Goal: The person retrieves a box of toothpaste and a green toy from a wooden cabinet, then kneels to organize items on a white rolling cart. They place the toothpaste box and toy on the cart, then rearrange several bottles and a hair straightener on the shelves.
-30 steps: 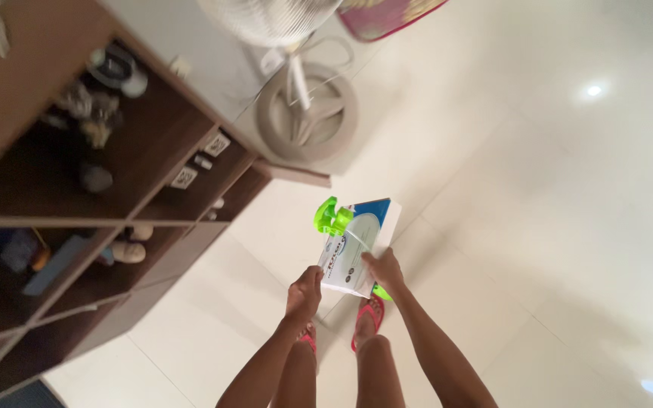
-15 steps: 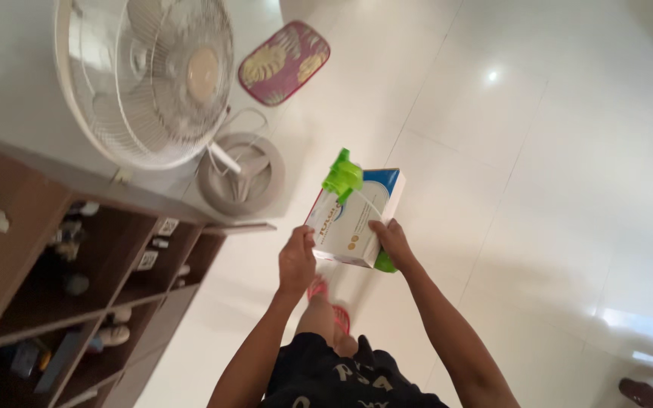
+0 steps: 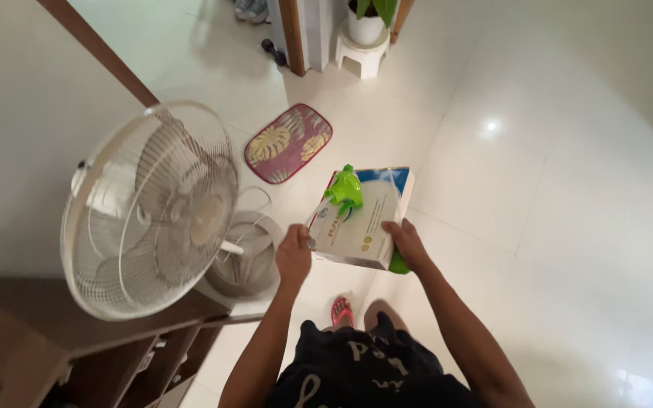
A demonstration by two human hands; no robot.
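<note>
The pale tiled floor (image 3: pixel 568 227) fills most of the frame, and the white pedestal fan (image 3: pixel 153 211) stands at left, close beside my path, above the dark wooden shelf unit (image 3: pixel 77 355) at lower left. I'd judge it best to keep the load level and swing clear of that fan. At centre I carry a white and blue box (image 3: pixel 364 223), my left hand (image 3: pixel 294 257) gripping its near left corner, my right hand (image 3: pixel 406 243) closed on its right edge. A green spray bottle (image 3: pixel 344 190) lies on top, so tilting could roll it off. A red leaf-patterned mat (image 3: pixel 289 143) lies ahead.
</note>
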